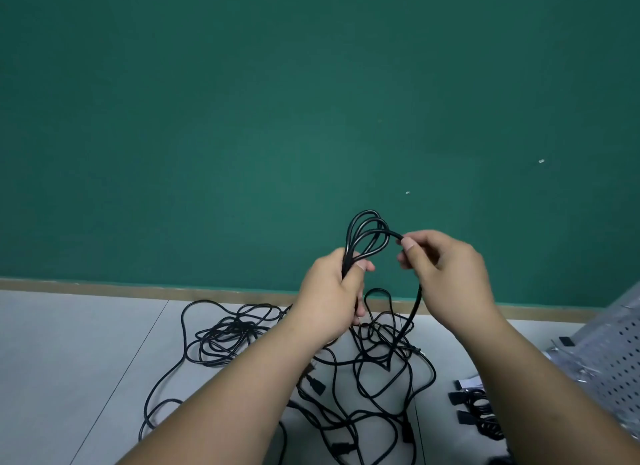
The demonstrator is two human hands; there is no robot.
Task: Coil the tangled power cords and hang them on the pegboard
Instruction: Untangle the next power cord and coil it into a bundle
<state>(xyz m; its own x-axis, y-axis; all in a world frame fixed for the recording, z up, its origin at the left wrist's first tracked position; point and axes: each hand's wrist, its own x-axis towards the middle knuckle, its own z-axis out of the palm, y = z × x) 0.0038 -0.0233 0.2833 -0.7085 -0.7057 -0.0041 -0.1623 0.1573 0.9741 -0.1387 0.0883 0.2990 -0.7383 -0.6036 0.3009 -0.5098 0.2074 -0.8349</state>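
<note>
Left hand (332, 291) clenches cord loops (347, 253) rising above its grip; right hand (446, 274) pinches the strand (417, 301).

Two hands (330, 291) (450, 277), one pegboard (620, 357), one coil (367, 234), one tangle (374, 378)

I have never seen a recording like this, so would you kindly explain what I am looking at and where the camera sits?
There is no machine here: the two grips are a person's bare hands. The single picture comes from a wide-angle camera worn on the person's head, looking forward and down. The left grip holds a bundle of loops of one black power cord. The right grip pinches the same cord a little further along. Below, on the pale floor, lies a tangle of more black cords. At the right edge shows a perforated pegboard, with a few bundled cords in front of it. Behind is a green wall.
</note>
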